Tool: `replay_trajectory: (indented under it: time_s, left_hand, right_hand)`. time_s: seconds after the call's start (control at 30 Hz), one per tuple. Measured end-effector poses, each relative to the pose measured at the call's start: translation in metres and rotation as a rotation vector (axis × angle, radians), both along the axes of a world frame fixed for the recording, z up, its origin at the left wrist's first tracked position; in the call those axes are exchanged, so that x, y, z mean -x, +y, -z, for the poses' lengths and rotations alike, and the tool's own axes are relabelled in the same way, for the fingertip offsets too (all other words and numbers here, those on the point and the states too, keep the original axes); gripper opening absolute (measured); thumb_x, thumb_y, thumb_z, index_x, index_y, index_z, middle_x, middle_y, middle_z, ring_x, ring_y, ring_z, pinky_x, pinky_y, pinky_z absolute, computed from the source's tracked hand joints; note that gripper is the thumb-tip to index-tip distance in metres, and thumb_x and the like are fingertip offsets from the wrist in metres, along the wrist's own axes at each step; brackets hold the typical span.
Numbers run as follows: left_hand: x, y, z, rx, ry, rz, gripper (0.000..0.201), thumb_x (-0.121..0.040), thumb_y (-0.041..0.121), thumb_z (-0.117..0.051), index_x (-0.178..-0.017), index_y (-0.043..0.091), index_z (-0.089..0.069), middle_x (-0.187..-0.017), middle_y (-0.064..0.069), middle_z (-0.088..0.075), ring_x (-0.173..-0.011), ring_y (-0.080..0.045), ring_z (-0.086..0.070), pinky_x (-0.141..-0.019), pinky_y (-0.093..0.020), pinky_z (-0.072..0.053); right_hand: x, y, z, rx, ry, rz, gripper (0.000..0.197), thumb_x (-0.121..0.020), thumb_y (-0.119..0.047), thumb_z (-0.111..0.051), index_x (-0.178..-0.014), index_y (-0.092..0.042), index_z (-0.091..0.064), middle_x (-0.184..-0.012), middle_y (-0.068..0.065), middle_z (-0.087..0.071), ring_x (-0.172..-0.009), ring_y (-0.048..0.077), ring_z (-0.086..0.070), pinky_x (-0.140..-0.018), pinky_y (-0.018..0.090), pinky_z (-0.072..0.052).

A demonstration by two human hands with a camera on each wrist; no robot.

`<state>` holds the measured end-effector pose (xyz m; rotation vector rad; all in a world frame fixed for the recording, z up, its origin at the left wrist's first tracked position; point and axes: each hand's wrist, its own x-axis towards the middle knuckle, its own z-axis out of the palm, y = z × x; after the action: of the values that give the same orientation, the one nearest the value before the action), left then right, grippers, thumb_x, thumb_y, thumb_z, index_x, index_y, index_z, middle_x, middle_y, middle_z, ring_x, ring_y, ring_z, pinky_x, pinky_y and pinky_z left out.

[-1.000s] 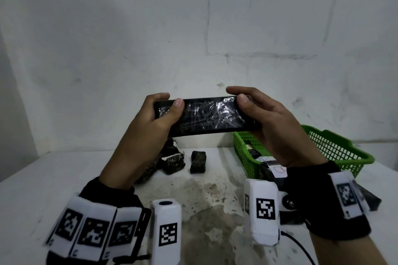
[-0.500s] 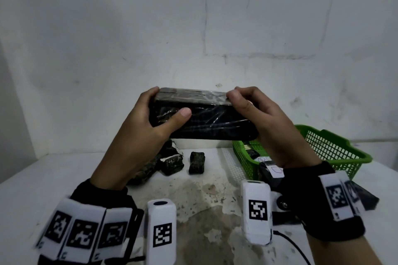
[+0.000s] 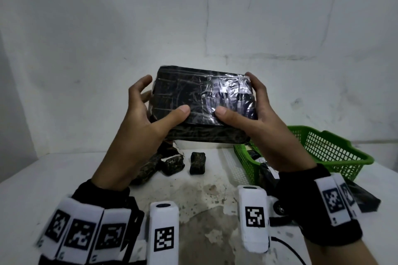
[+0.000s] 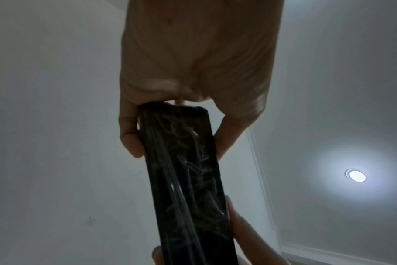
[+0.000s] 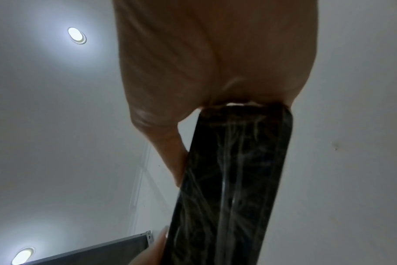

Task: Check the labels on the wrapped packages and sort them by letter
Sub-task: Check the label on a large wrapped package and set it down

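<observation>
The left hand point(image 3: 137, 122) and right hand point(image 3: 267, 122) are gripping a black plastic-wrapped package point(image 3: 202, 101) between them at its 9 and 3 o'clock ends, thumbs pressing its near face. It is hanging above the table point(image 3: 32, 178), with the green basket point(image 3: 336, 153) at its 4 o'clock.

Glossy black wrapped package point(image 3: 202, 101) with faint streaks, green mesh basket point(image 3: 336, 153), white stained table point(image 3: 32, 178)

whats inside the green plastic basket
Inside the green plastic mesh basket, a few dark wrapped packages with a white label show; the right hand hides the rest.
</observation>
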<state>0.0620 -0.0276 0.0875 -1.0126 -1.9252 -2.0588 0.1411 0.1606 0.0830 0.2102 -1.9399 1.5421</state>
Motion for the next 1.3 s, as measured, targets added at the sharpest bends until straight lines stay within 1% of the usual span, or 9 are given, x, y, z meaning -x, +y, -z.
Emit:
replay_trajectory:
  time_s: [0.13,0.3,0.47,0.7,0.83,0.97,1.07,1.17,1.3]
  left_hand:
    - [-0.003,0.004,0.001,0.006,0.006,0.054,0.094,-0.063,0.034,-0.073,-0.144,0.036,-0.024,-0.112,0.0,-0.068,-0.095,-0.012,-0.071,-0.093,-0.036,-0.054]
    - [-0.007,0.008,0.002,0.043,0.06,0.031,0.097,-0.06,0.036,-0.074,-0.141,0.039,-0.02,-0.107,0.01,-0.068,-0.094,-0.002,-0.069,-0.088,-0.029,-0.053]
    - [-0.009,0.01,0.004,0.025,0.095,0.005,0.096,-0.059,0.037,-0.075,-0.139,0.042,-0.023,-0.096,0.022,-0.067,-0.09,0.007,-0.067,-0.078,-0.015,-0.054]
    - [-0.002,0.003,0.002,0.0,0.054,0.118,0.086,-0.08,0.031,-0.073,-0.147,0.043,-0.02,-0.129,0.009,-0.06,-0.114,-0.01,-0.063,-0.103,-0.043,-0.047]
    - [-0.002,-0.003,-0.002,-0.008,0.036,0.183,0.083,-0.08,0.025,-0.061,-0.149,0.043,-0.017,-0.135,0.007,-0.057,-0.119,-0.012,-0.06,-0.107,-0.043,-0.042]
    - [-0.001,-0.008,-0.004,-0.027,-0.016,0.211,0.066,-0.092,0.036,-0.054,-0.149,0.042,-0.022,-0.13,0.008,-0.062,-0.114,-0.015,-0.064,-0.097,-0.044,-0.051]
    - [0.001,-0.009,-0.004,-0.026,-0.037,0.213,0.068,-0.085,0.034,-0.047,-0.149,0.039,-0.023,-0.119,0.007,-0.068,-0.107,-0.015,-0.068,-0.093,-0.039,-0.053]
    - [0.002,-0.009,-0.004,-0.001,-0.034,0.217,0.07,-0.086,0.032,-0.052,-0.148,0.043,-0.022,-0.115,0.005,-0.069,-0.107,-0.017,-0.068,-0.098,-0.043,-0.051]
    - [0.001,-0.005,-0.002,0.044,0.01,0.135,0.084,-0.077,0.03,-0.068,-0.146,0.042,-0.022,-0.118,0.008,-0.067,-0.106,-0.008,-0.067,-0.099,-0.035,-0.05]
  right_hand:
    - [-0.005,0.001,-0.002,-0.053,0.03,0.0,0.102,-0.066,-0.04,-0.079,-0.148,-0.048,-0.02,-0.127,-0.024,-0.055,-0.114,0.003,-0.063,-0.098,0.026,-0.051]
    - [-0.004,0.002,0.002,-0.092,0.023,0.028,0.107,-0.062,-0.044,-0.089,-0.142,-0.059,-0.02,-0.147,-0.014,-0.044,-0.126,0.013,-0.056,-0.107,0.042,-0.046]
    - [-0.006,0.001,0.0,-0.129,0.066,0.049,0.106,-0.066,-0.041,-0.085,-0.145,-0.056,-0.015,-0.151,-0.015,-0.038,-0.129,0.008,-0.053,-0.108,0.037,-0.046]
    - [-0.013,0.011,-0.004,-0.148,0.08,-0.101,0.096,-0.078,-0.024,-0.071,-0.148,-0.053,-0.012,-0.157,-0.009,-0.03,-0.129,0.007,-0.053,-0.105,0.03,-0.047]
    - [-0.01,0.013,-0.004,-0.033,0.092,-0.226,0.082,-0.088,-0.022,-0.067,-0.148,-0.051,-0.019,-0.158,-0.004,-0.029,-0.114,0.003,-0.061,-0.093,0.024,-0.051]
    - [-0.007,0.017,-0.003,0.098,0.096,-0.32,0.075,-0.087,-0.019,-0.059,-0.15,-0.045,-0.027,-0.155,0.002,-0.038,-0.121,0.011,-0.06,-0.104,0.033,-0.047]
    - [-0.006,0.018,-0.003,0.104,0.08,-0.315,0.076,-0.084,-0.018,-0.058,-0.149,-0.044,-0.029,-0.146,0.007,-0.046,-0.109,0.01,-0.066,-0.09,0.027,-0.054]
    - [-0.007,0.017,-0.004,0.088,0.065,-0.235,0.072,-0.081,-0.027,-0.06,-0.145,-0.043,-0.032,-0.123,0.004,-0.055,-0.093,0.006,-0.069,-0.081,0.023,-0.053]
    - [-0.003,0.011,-0.001,0.066,0.039,-0.147,0.066,-0.079,-0.032,-0.065,-0.138,-0.045,-0.038,-0.13,0.009,-0.055,-0.101,0.018,-0.07,-0.092,0.039,-0.054]
